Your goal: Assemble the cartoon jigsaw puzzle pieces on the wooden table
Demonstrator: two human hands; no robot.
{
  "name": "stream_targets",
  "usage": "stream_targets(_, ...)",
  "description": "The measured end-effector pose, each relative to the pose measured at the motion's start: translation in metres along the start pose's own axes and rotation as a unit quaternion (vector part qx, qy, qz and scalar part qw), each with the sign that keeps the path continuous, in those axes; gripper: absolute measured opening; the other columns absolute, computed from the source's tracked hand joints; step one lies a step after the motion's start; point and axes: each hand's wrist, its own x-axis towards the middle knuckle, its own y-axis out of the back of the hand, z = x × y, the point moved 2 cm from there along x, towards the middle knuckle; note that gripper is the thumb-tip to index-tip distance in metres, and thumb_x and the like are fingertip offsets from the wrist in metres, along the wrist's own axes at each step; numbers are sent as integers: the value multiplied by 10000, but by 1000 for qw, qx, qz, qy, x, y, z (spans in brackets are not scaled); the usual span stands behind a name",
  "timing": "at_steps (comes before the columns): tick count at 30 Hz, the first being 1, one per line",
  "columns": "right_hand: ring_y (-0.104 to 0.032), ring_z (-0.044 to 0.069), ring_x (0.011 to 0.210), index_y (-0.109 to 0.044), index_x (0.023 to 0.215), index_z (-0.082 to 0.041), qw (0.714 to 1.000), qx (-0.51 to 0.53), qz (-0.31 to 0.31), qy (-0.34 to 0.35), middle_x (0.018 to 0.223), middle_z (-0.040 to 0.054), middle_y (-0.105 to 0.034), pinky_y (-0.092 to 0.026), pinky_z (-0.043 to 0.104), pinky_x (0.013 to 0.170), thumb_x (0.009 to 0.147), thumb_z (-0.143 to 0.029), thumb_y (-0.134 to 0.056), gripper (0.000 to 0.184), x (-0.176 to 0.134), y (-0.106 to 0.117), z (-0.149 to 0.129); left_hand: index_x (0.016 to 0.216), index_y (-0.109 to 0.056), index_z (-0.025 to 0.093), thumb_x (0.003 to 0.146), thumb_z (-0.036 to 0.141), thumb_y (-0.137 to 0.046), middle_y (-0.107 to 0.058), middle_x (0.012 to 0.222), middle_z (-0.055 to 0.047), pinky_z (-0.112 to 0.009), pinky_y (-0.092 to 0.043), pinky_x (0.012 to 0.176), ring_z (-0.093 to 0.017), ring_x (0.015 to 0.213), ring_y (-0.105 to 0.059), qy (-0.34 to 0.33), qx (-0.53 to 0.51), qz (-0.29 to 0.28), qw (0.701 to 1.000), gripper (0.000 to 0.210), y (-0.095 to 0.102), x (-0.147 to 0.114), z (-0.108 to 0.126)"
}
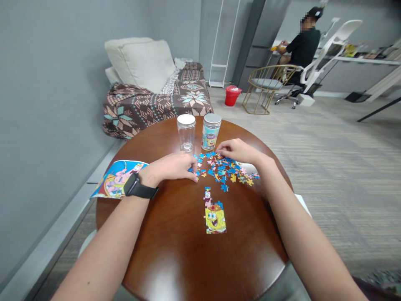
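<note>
Loose jigsaw puzzle pieces, mostly blue with some pink and yellow, lie in a pile on the round brown table. At the pile's left edge is my left hand, fingers bent over a few pieces and thumb apart from them. My right hand reaches to the far side of the pile, its bent fingertips touching pieces; no held piece shows. Nearer to me lies a joined puzzle section with a yellow cartoon face and a pink figure rising at its upper left.
A clear jar with a white lid and a printed jar stand behind the pile. A picture sheet lies partly under my left wrist. Beyond are a covered sofa, a red bin and a seated person.
</note>
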Motion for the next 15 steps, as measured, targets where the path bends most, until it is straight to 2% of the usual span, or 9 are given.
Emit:
stream_targets(2, -556, 115, 648, -688, 855, -170, 1000, 1, -1, 2, 749, 13, -671, -390, 233, 639, 834, -276, -490, 226, 1, 0, 2, 768, -675, 205, 734, 486, -631, -650, 691, 16, -223, -339, 529, -119, 611, -566, -14, -13, -21, 1000, 286, 0, -1, 1)
stream_targets(4, -563, 119, 657, -691, 860, -171, 1000, 3, -1, 4, 764, 16, -678, -397, 237, 647, 835, -275, -489, 228, 1, -1, 3, 762, -680, 205, 769, 466, -597, -650, 687, 13, -220, -347, 538, -118, 621, -572, -12, -11, -17, 1000, 273, 3, -2, 1)
stream_targets(7, -572, 122, 669, -694, 867, -170, 1000, 5, 2, 3, 783, 22, -685, -406, 242, 662, 831, -263, -494, 223, 1, -1, 2, 846, -673, 221, 832, 406, -526, -678, 748, -2, -232, -371, 577, -145, 685, -602, 51, 32, 61, 996, 237, 8, -4, -6)
stream_targets(9, -576, 124, 673, -696, 872, -168, 1000, 5, 1, 3, 787, 25, -687, -410, 245, 668, 831, -254, -496, 221, 0, -1, 1, 897, -660, 235, 838, 395, -518, -694, 811, -11, -244, -389, 597, -169, 736, -621, 91, 61, 92, 990, 222, 10, -6, -12)
stream_targets(15, -580, 123, 671, -699, 869, -168, 1000, 5, -2, -1, 778, 23, -690, -414, 245, 669, 834, -244, -499, 217, -1, 0, -1, 979, -650, 263, 822, 421, -542, -704, 940, -23, -244, -435, 664, -185, 854, -639, 106, 80, 67, 989, 247, 4, -4, -20)
